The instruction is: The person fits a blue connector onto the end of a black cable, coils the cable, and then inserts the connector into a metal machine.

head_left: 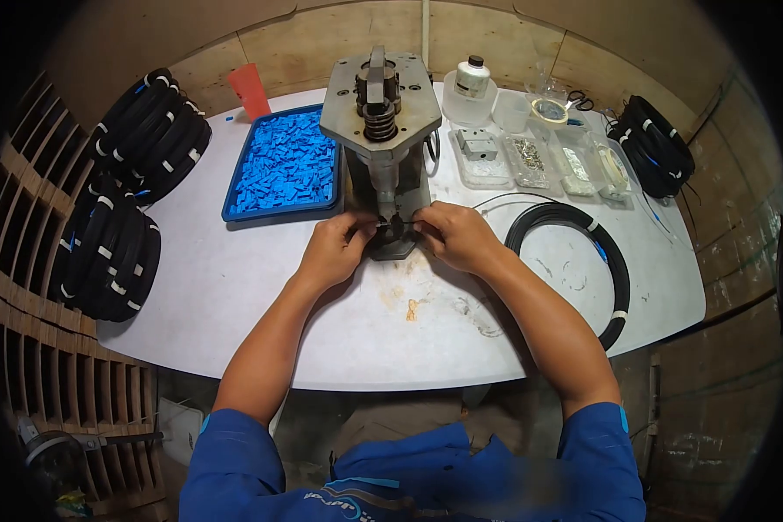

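A metal press [381,139] stands upright in the middle of the table. My left hand [337,247] is at the left side of its base, fingers pinched; what they hold is too small to make out. On the other side, my right hand [458,235] pinches a thin black cable [415,223] that reaches into the press's lower tool area. The loose end of a black cable coil [619,277] arcs behind my right hand. This coil lies flat on the table, with a blue piece [600,252] on it.
Left of the press is a dark blue tray [235,215] of small blue pieces, with a red cup [249,90] behind. Bundled black coils [113,252] stand at the left edge, another bundle [655,146] at the right. Clear boxes [531,163] of metal parts and a white bottle [472,80] sit back right.
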Tool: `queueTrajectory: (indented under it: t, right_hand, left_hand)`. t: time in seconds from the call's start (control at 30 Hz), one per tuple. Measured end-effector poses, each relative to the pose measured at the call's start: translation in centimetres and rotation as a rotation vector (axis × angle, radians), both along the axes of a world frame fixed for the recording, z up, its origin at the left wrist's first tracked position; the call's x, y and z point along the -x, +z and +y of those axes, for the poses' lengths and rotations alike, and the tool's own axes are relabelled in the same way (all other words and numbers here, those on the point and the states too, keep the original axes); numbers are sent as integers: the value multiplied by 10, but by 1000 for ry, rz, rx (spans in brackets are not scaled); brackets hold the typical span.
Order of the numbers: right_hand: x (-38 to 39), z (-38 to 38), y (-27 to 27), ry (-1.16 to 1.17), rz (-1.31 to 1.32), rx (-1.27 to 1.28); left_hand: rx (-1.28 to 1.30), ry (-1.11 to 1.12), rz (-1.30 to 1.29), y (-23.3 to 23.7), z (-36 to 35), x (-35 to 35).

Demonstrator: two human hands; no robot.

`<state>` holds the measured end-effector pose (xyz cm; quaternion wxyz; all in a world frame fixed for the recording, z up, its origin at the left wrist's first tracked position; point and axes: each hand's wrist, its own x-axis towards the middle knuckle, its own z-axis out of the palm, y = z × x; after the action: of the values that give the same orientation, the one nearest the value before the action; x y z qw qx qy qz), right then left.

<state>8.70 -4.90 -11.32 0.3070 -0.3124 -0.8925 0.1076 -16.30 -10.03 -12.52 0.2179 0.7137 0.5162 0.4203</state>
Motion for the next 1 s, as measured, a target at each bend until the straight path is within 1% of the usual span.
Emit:
queueTrajectory:
  t: [0.07,0.17,0.27,0.33,0.43,0.53,0.63,1.0]
  right_hand:
    - [0,-1,0,4,7,8]
    - [0,-1,0,-8,-2,1]
    - [0,-1,0,-3,5,-18]
    - [1,-1,0,-3,0,-16]
    - [1,-1,-1,9,13,-20]
    - [0,0,-2,16,11,-25]
    - [0,1,-2,11,12,-18]
    - [0,-2,1,8,4,-3]
  left_hand:
    - [-15,5,2,-3,-1,0]
    - [53,47,-5,-6,-2,-3]
    - [14,43,-78,-11,-3,-4]
    - [68,59,-128,-8,-5,-6]
    - [5,52,-137,-13,-1,-5]
    - [-24,39,-92,-13,2,-2]
    - [0,37,-76,-10,2,-2]
    - [21,39,-60,-11,4,-1]
